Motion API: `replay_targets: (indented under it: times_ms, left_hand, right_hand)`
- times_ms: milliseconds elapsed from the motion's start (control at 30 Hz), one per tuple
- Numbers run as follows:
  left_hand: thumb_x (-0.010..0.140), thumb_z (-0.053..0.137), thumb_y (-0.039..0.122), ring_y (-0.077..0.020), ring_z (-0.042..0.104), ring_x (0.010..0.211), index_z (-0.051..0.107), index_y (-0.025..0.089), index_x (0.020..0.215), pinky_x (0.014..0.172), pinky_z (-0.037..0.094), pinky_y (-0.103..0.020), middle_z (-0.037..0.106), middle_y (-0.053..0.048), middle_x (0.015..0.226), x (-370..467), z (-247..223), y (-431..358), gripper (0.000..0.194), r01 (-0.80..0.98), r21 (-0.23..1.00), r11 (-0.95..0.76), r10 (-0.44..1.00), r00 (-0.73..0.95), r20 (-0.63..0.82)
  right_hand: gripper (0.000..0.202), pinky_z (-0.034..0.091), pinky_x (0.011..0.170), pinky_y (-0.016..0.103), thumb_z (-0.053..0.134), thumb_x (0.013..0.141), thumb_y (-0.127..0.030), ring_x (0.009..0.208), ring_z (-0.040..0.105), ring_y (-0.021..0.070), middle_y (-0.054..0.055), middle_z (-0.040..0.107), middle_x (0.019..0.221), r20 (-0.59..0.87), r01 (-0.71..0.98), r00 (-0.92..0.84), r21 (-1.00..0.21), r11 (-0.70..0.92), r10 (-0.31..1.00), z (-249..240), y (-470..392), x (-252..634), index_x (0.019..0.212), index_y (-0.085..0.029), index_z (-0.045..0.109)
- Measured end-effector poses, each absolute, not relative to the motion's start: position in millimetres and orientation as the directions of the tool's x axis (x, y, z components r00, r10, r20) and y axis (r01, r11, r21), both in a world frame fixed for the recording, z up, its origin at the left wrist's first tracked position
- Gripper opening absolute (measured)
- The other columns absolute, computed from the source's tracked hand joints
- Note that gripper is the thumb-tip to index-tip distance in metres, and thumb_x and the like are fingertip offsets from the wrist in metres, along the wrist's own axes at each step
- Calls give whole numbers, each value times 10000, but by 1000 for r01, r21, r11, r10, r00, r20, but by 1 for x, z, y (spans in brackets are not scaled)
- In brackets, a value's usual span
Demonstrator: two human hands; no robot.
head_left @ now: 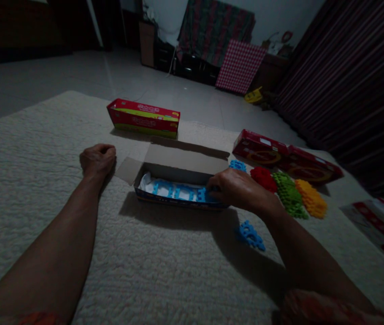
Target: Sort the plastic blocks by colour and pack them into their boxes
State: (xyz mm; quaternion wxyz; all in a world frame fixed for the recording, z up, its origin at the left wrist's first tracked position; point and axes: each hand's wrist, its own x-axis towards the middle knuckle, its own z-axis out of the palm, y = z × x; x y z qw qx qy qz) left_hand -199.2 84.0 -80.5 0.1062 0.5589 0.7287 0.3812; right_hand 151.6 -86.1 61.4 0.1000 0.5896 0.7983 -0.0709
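An open cardboard box [178, 205] with its flaps raised stands on the pale quilted cover. Inside it, blue toothed pieces [184, 192] lie in a row on white lining. My right hand [230, 186] reaches into the box's right end, its fingers closed around a blue piece [202, 195]. To the left of the box, my left hand [99, 159] rests on the cover with its fingers curled in and nothing visible in it. Another blue piece [251, 235] lies on the cover, near my right forearm.
Behind the box stands a red and yellow box [144, 118]. At the right are blue [238, 165], red [263, 179], green [289, 194] and orange pieces [311, 198], in front of dark red boxes [262, 149]. Another box [381, 225] sits at the right edge.
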Motion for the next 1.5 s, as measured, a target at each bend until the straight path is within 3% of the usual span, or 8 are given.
replay_targets:
  times_ms: [100,333,533,1133,1300,1500]
  left_hand:
    - [769,632,366,-204,707,850,792,152,1036,743,508,-277,787,-67,933,-196,-78,82,378,709,695,117,864,-418,281]
    - [776,631,339,-217,711,871,800,170,1009,786,523,-301,789,-67,946,-194,-77,81,334,706,700,111,858,-423,290]
    - [778,637,339,-207,706,838,796,162,1014,785,528,-303,786,-64,928,-195,-79,82,335,679,728,96,857,-428,287]
    - [775,637,327,-208,706,855,803,163,992,806,524,-297,788,-65,913,-194,-76,80,319,699,707,106,855,-427,293]
    - [761,646,328,-202,704,797,804,165,998,767,533,-303,786,-66,896,-195,-80,83,328,687,720,100,853,-432,293]
    - [777,643,294,-214,715,876,803,158,989,834,533,-307,789,-65,915,-189,-70,77,298,693,710,129,853,-443,277]
  right_hand:
    - [180,402,618,273,678,832,-188,746,680,210,70,737,802,-267,941,-289,95,323,919,64,-84,144,981,-224,771]
    - [228,491,708,322,543,890,-130,860,719,271,155,746,869,-283,901,-277,256,351,918,57,-81,137,969,-134,756]
    - [285,501,713,335,497,876,-69,846,722,269,154,753,855,-300,890,-296,258,376,907,57,-78,134,954,-144,760]
    - [262,503,727,319,511,900,-102,872,729,262,169,758,909,-402,881,-263,269,388,877,60,-74,130,985,-134,756]
    - [261,471,689,313,506,915,-134,823,710,245,126,743,843,-352,871,-334,240,429,874,56,-73,136,1044,-179,728]
    - [240,442,662,314,524,911,-161,818,708,244,123,741,879,-381,832,-403,227,507,832,51,-67,135,1050,-192,718]
